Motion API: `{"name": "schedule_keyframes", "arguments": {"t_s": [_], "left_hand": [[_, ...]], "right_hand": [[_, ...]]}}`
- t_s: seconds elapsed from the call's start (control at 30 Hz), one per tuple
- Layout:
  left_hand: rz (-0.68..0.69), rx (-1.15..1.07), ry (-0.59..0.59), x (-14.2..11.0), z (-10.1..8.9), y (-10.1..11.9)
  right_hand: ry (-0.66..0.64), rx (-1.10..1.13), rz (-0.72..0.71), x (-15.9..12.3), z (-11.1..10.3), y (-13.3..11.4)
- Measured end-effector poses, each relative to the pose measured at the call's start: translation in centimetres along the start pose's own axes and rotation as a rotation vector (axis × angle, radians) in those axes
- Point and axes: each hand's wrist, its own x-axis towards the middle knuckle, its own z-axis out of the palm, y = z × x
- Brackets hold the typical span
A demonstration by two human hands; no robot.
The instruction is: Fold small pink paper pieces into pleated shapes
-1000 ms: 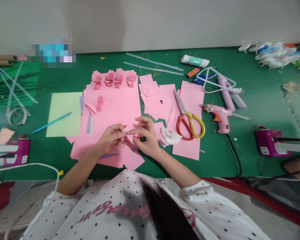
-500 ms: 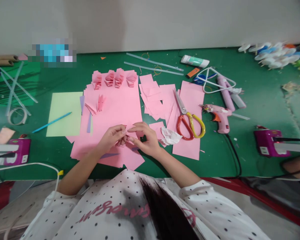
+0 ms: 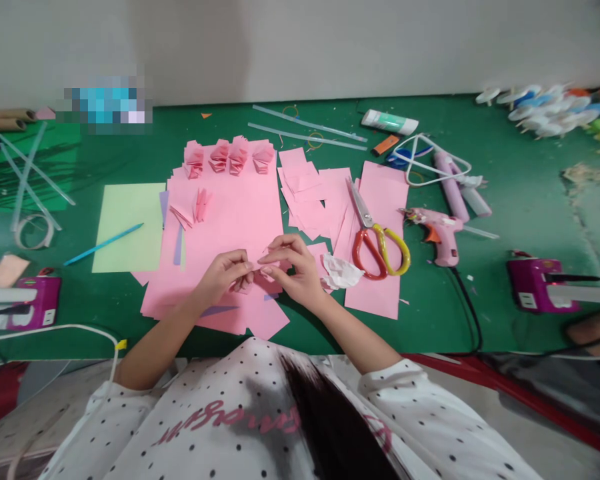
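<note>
Between my hands is a small piece of pink paper (image 3: pixel 263 267), mostly covered by the fingers. My left hand (image 3: pixel 230 270) pinches its left side, fingers curled. On the paper's right side rest the thumb and fingertips of my right hand (image 3: pixel 295 270), bent around it. Both hands are just above a stack of pink sheets (image 3: pixel 230 220). Folded pink paper pieces (image 3: pixel 238 157) stand in a row at the stack's far edge. Two narrower folded strips (image 3: pixel 201 205) lie nearer, left of centre. Right of my right hand is a crumpled white tissue (image 3: pixel 342 271).
Scissors (image 3: pixel 367 233) with red and yellow handles lie on pink paper at right, beside a pink glue gun (image 3: pixel 443 233). Small pink cut pieces (image 3: pixel 303 193) are spread behind my right hand. A blue pen (image 3: pixel 105 244) crosses a pale green sheet (image 3: pixel 125 207). Purple power blocks (image 3: pixel 540 283) flank both sides.
My right hand has shifted slightly up and its fingers have lifted a little. More of the pink paper now shows between the hands. The things on the table have stayed put.
</note>
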Motion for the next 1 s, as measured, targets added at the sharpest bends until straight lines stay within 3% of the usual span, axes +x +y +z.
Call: {"name": "schedule_keyframes", "arguments": {"t_s": [0.1,0.37,0.67,1.0], "left_hand": [[0.0,0.011,0.008,-0.1,0.1,0.1],[-0.013,0.075,0.001,-0.2,0.2,0.5],[0.02,0.212,-0.017,-0.3,0.2,-0.5],[0.02,0.179,-0.005,-0.2,0.4,-0.8]], "right_hand": [[0.043,0.041,0.042,0.1,0.0,-0.1],[-0.041,0.239,0.339,-0.5,0.4,-0.3],[-0.01,0.335,0.414,-0.2,0.5,-0.8],[0.026,0.237,0.419,-0.4,0.4,-0.2]]}}
